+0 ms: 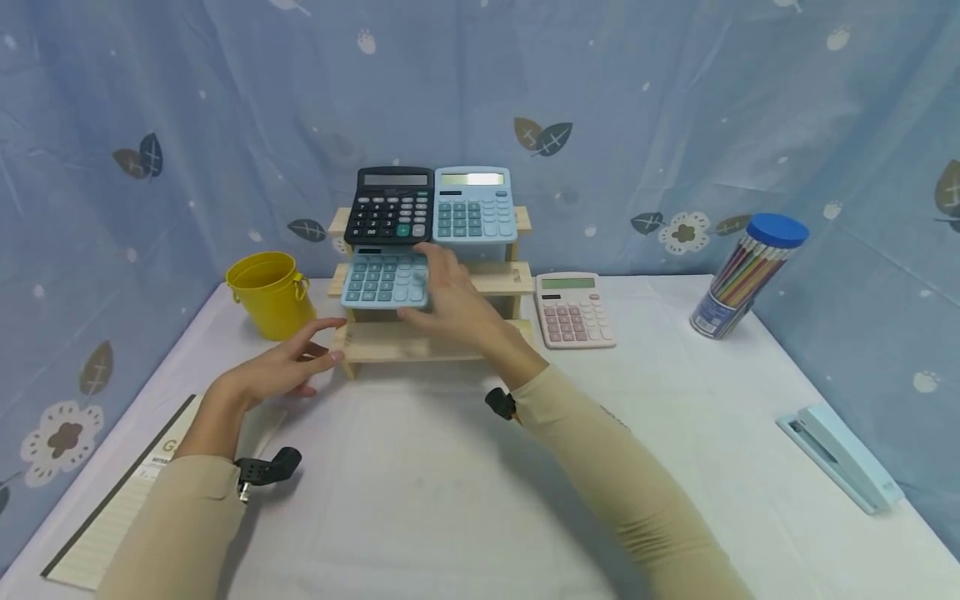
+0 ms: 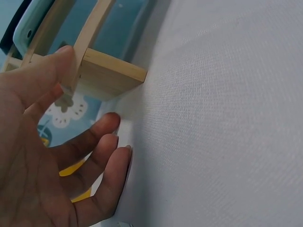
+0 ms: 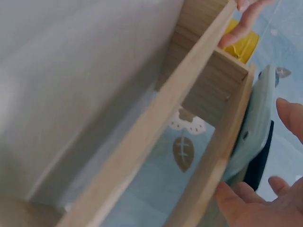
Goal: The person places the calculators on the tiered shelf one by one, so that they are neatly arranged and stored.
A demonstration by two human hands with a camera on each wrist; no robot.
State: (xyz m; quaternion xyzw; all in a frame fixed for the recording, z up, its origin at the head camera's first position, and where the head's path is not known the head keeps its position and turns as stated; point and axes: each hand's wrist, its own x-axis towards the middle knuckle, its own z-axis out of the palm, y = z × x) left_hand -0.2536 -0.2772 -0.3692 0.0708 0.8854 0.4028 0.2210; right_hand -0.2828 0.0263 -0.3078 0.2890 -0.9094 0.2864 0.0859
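A three-tier wooden shelf [image 1: 405,342] stands at the back of the table. My left hand [image 1: 281,367] is at the left end of its lowest board, thumb and forefinger pinching that end; the other fingers are loosely bent. On the middle tier leans a light blue calculator [image 1: 385,279]. My right hand [image 1: 457,304] is at its right side with fingers spread, thumb near the lower edge and a fingertip near the top. In the right wrist view, a gap shows between a raised finger and the calculator [image 3: 253,123]. The top tier carries a black calculator [image 1: 390,207] and another blue calculator [image 1: 474,206].
Right of the shelf lies a pink-and-white calculator [image 1: 574,310]. A yellow bucket [image 1: 273,296] stands to the left, a notebook [image 1: 127,508] by my left forearm. Farther right are a tub of colored pencils [image 1: 738,279] and a light blue stapler [image 1: 840,458].
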